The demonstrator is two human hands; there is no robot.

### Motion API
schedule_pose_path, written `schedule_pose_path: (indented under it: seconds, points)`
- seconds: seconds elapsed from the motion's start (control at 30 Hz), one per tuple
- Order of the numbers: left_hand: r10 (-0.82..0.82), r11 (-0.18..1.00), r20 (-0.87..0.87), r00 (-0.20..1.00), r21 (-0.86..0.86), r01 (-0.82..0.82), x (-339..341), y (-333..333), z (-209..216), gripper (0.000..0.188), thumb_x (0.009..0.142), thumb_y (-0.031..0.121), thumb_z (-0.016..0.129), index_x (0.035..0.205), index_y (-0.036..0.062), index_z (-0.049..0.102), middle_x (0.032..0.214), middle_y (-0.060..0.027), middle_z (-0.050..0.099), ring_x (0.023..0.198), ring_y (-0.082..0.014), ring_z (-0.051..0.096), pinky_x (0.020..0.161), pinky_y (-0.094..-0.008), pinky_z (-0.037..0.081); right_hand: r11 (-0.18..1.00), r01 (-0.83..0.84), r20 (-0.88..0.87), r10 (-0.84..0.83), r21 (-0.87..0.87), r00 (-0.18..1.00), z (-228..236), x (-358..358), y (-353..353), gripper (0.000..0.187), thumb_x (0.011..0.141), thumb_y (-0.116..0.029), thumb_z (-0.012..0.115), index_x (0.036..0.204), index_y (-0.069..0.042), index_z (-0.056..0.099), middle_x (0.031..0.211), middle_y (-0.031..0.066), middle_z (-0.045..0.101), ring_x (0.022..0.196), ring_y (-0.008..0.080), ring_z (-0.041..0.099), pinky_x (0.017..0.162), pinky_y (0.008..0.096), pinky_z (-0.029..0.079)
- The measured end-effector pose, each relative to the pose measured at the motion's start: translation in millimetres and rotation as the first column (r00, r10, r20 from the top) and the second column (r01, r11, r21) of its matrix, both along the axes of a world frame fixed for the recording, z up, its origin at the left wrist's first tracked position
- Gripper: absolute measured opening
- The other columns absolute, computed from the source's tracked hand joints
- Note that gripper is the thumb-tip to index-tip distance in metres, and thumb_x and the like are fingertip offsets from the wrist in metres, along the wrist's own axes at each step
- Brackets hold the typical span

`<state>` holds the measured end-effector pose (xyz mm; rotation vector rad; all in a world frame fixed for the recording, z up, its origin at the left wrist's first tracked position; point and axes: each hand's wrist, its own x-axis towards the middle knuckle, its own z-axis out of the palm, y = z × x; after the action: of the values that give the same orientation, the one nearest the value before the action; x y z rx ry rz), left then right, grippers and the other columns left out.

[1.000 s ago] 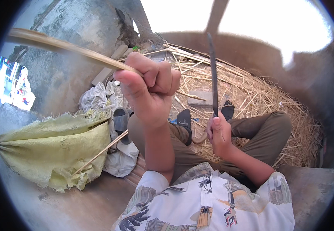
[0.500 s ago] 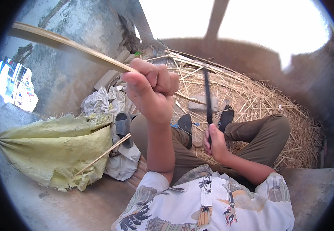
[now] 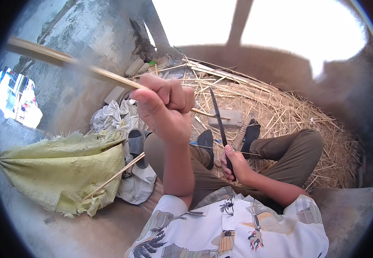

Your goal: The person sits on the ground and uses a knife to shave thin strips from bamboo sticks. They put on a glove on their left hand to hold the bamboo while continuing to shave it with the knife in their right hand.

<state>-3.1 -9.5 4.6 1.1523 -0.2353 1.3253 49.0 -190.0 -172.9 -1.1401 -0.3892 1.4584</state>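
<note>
While high, left hand point(image 3: 165, 109), grip tight around strip point(image 3: 113, 78); lower, right hand point(image 3: 236, 165) around knife point(image 3: 221, 130).

This is looking like a rough little handwork workshop, half open to the outdoors. Daylight is flooding in above a low brown wall point(image 3: 281, 62), while a patchy, stained grey wall point(image 3: 87, 49) is rising on the left. Straw-coloured slivers point(image 3: 298, 118) are littering the ground thickly, with longer split lengths point(image 3: 238, 78) lying along the far edge and a grey block point(image 3: 228, 119) resting among them. A frayed yellow-green sack point(image 3: 66, 172) and crumpled whitish sacking point(image 3: 137, 185) are slumping to one side. The worker point(image 3: 208, 228) is sitting low amid it all, knees spread, the left hand point(image 3: 162, 109) gripping a long pale strip point(image 3: 117, 79) and the right hand point(image 3: 236, 165) holding a dark knife point(image 3: 220, 127).
</note>
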Motion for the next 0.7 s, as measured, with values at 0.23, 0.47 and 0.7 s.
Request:
schedule_pose_path:
  seconds: [0.23, 0.47, 0.7]
  points:
    - [0.103, 0.995, -0.013, 0.995, -0.001, -0.103, -4.8, 10.3, -1.7, 0.053, 0.1, 0.063, 0.036, 0.078, 0.015, 0.031, 0.054, 0.0054, 0.017, 0.043, -0.0056, 0.008, 0.038, -0.0273, 0.007, 0.966, 0.128, 0.329, -0.199, 0.225, 0.923, 47.1, 22.0, -0.4, 0.057, 0.104, -0.058, 0.031, 0.08, -0.008, 0.043, 0.053, 0.0018, 0.041, 0.039, 0.0092, 0.039, 0.036, 0.0229, 0.034]
    - [0.08, 0.995, 0.019, 0.997, -0.055, -0.079, -0.1, 2.4, -0.7, 0.053, 0.1, 0.06, 0.039, 0.076, 0.0125, 0.032, 0.056, 0.0067, 0.019, 0.044, -0.0037, 0.012, 0.038, -0.0246, 0.01, 0.997, 0.01, 0.08, -0.004, -0.071, 0.997, -3.7, 11.7, 7.2, 0.059, 0.1, -0.064, 0.037, 0.077, -0.009, 0.041, 0.052, 0.001, 0.038, 0.037, 0.0106, 0.035, 0.034, 0.0255, 0.031]
    - [0.185, 0.982, -0.001, 0.983, -0.043, -0.185, -4.7, 11.4, -0.1, 0.052, 0.1, 0.061, 0.037, 0.077, 0.0149, 0.031, 0.053, 0.0055, 0.018, 0.041, -0.0055, 0.01, 0.037, -0.0276, 0.008, 0.982, 0.105, 0.325, -0.153, 0.16, 0.933, 61.5, 21.9, 4.9, 0.058, 0.102, -0.061, 0.035, 0.078, -0.008, 0.042, 0.053, 0.001, 0.04, 0.038, 0.0087, 0.036, 0.035, 0.0227, 0.032]
